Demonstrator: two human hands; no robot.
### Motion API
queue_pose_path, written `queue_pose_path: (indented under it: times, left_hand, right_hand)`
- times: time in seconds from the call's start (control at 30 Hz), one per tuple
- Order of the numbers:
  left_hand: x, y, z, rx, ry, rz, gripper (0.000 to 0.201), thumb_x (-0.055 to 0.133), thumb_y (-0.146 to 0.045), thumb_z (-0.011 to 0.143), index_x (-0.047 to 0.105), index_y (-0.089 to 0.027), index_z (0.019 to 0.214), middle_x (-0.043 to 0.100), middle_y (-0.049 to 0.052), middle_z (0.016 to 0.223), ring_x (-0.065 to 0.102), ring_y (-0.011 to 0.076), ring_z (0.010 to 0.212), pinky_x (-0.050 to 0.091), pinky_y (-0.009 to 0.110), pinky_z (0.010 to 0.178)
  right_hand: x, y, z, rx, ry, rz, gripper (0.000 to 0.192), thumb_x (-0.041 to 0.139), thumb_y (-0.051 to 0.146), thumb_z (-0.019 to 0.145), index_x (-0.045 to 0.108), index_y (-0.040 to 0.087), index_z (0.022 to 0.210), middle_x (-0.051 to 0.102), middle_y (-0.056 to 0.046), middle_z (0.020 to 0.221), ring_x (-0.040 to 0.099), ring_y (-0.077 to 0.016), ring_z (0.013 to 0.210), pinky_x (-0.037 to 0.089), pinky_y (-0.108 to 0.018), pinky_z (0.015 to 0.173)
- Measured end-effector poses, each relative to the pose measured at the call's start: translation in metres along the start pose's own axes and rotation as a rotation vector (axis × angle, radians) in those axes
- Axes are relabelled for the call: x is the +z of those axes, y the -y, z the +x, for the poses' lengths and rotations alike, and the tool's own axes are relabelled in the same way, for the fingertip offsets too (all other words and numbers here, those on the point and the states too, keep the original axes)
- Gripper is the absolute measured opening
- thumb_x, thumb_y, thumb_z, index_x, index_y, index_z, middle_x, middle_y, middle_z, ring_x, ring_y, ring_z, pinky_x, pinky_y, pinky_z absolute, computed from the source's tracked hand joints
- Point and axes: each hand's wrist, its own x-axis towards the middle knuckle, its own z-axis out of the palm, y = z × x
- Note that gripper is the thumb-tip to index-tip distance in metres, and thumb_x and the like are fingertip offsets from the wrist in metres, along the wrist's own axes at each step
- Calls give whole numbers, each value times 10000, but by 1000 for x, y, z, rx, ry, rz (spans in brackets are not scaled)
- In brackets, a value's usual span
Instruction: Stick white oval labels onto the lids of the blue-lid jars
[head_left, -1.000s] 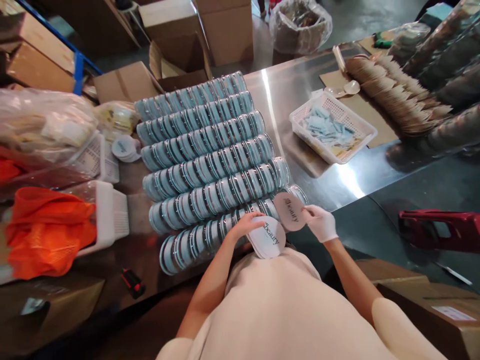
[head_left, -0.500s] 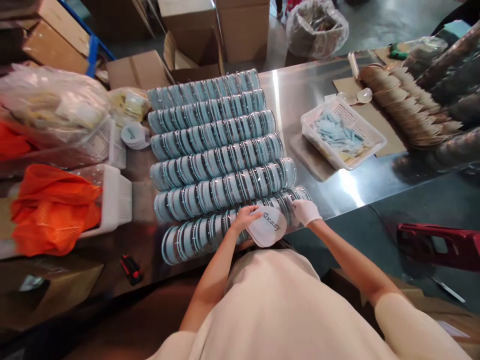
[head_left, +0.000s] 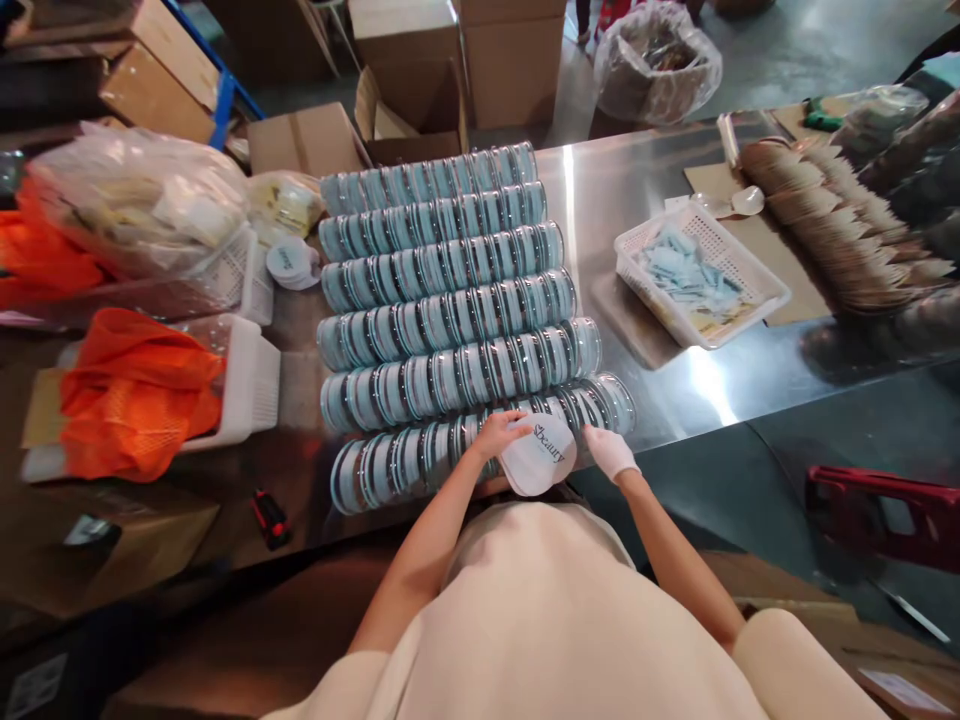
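Note:
My left hand (head_left: 501, 436) is closed on a stack of round white cards (head_left: 538, 462), the top one printed with dark lettering that reads "beauty". My right hand (head_left: 612, 454), in a white glove, is just right of the cards, with its fingertips pinched together. Whether anything thin is between them I cannot make out. Both hands are at the nearest row of round clear cases (head_left: 397, 462), which stand on edge with pale blue and white inside. More such rows of cases (head_left: 450, 325) lie behind it on the metal table (head_left: 645, 405).
A white basket (head_left: 701, 270) of small pale blue packets stands to the right. Brown card pieces (head_left: 832, 220) are stacked beyond. On the left are a white bin (head_left: 255, 385) with orange mesh, more round cards (head_left: 291, 262) and a red-black tool (head_left: 270, 518) near the table edge.
My right hand has drawn back slightly from the nearest row, toward my body. My left hand keeps the cards in about the same place. The whole view has shifted a little to the right.

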Motion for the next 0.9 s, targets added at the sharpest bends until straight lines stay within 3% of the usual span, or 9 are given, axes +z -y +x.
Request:
queue_pose_path:
  times: [0.1,0.23,0.33,0.4,0.47,0.6,0.77,0.9]
  left_hand:
    - [0,-5,2,-13,-4,-58,509,817,-569,686,791,-141,959,761,44,878,668,200,774,498,271,713]
    - [-4,-11,-4,-107,71,-171,581,822,-622,652,786,-117,937,741,50,807,646,188,689,486,271,635]
    - [-13,-15,-17,-126,190,-94,477,837,-521,671,793,-140,955,750,52,823,669,206,731,501,273,654]
    - [-23,-18,-25,-109,247,-35,435,843,-417,673,786,-166,1023,764,54,911,687,217,796,520,275,694]
    - [-33,-20,-30,-97,276,-29,446,829,-366,681,767,-176,1080,763,61,987,693,220,830,532,282,714]
    - [-47,-19,-32,-62,287,-38,431,822,-368,697,753,-166,1071,751,68,1009,690,222,861,533,290,749]
    - [-51,-6,-31,-35,199,-83,459,841,-422,686,743,-163,1051,748,68,1051,679,228,945,522,302,849]
    - [-50,4,-31,-63,191,-152,499,847,-470,689,730,-151,1054,747,68,1033,680,213,897,522,296,821]
  right_hand:
    - [-11,12,-9,146,6,-21,404,453,420,989,785,193,1034,777,-132,960,731,-222,881,529,-312,789]
    - [-20,13,-26,58,69,195,253,590,365,895,771,306,1061,779,-10,1071,721,-186,955,512,-253,799]
    - [-28,-1,-39,102,-132,284,257,557,374,889,780,285,982,786,-3,935,715,-180,854,507,-249,768]
    - [-36,-9,-48,109,-268,211,281,535,374,884,779,254,958,779,-26,882,701,-188,796,492,-260,744]
    - [-44,-11,-54,85,-303,97,279,525,336,871,778,232,926,772,-42,862,686,-186,757,466,-259,715]
    - [-60,4,-55,51,-197,-62,265,515,280,859,774,232,890,766,-43,850,670,-180,741,422,-255,669]
    - [-76,29,-44,68,-52,-253,260,515,270,890,769,222,919,772,-69,939,686,-208,809,413,-273,675]
    - [-61,45,-21,30,97,-335,295,486,252,939,767,167,938,764,-128,942,709,-228,864,435,-276,709]
